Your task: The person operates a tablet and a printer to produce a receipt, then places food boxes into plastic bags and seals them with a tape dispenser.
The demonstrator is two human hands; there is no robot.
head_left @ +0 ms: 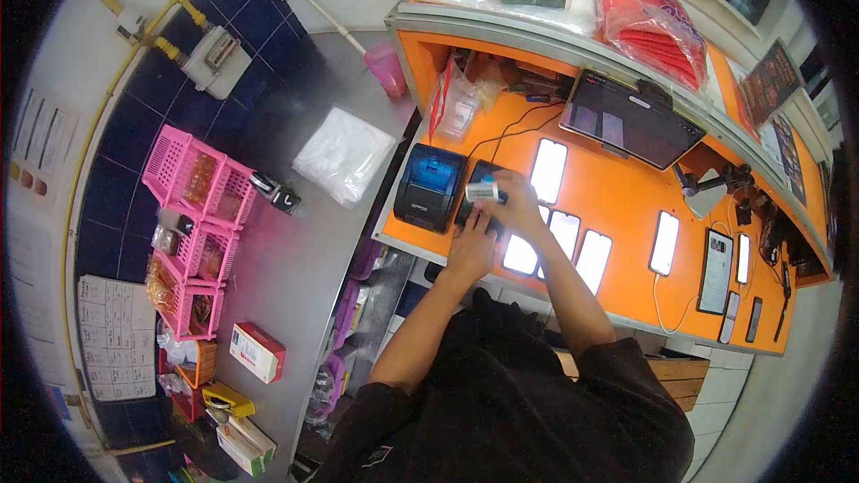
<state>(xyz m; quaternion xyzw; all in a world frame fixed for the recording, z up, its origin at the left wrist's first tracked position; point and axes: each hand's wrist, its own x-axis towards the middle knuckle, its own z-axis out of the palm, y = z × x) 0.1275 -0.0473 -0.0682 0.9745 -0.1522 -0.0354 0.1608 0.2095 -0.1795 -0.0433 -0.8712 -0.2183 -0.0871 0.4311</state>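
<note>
My right hand (512, 204) is closed on a small white paper roll (482, 191) with grey print. It is above a black receipt printer (463, 212), partly covered by my hands. My left hand (471, 249) grips the near side of that printer, fingers bent against it. Just left is a second black receipt printer (424, 199) with a blue see-through lid. Several phones with bright white screens lie to the right of my hands, among them one phone (548, 171) beside my right hand and another phone (521, 253) by my right wrist.
A tablet (633, 118) stands at the back of the orange counter (617, 197). More phones, including one on a cable (664, 243), lie at right. On the steel table (295, 259) at left are white plastic bags (344, 155), pink baskets (201, 183) and a box (258, 352).
</note>
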